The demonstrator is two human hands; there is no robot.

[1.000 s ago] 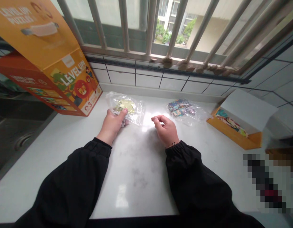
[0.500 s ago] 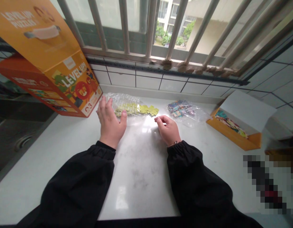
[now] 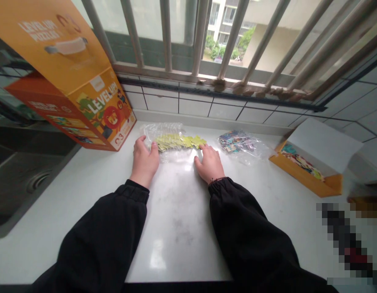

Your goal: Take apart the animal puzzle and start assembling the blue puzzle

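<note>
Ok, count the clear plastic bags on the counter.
2: one plastic bag behind the yellow puzzle pieces, between both hands; one bag of colourful pieces further right. Others may be hidden.

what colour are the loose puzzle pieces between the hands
Yellow-green puzzle pieces, clearest in the head view.

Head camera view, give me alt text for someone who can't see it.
Two hands in black sleeves rest flat on a white countertop, left hand and right hand at either end of a row of yellow-green puzzle pieces spilling from a clear plastic bag. An orange puzzle box stands behind at the left.
</note>
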